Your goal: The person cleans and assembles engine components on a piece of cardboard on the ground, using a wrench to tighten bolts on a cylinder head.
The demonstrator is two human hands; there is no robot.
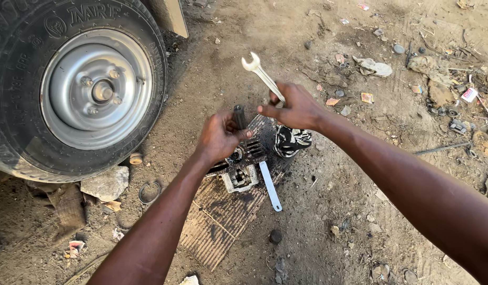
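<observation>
Right hand (pixel 295 110) clenched on open-ended spanner (pixel 262 75), raised. Left hand (pixel 218 138) gripping dark socket tool (pixel 238 116) over engine part (pixel 243 168) at cardboard mat's (pixel 217 224) far edge; second spanner (pixel 270 186) alongside.

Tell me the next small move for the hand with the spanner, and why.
Probably lower the open-end spanner toward the engine part on the mat. The right hand holds it raised, jaw pointing up and away, clear of the part, while the left hand grips a dark piece above it.
</observation>
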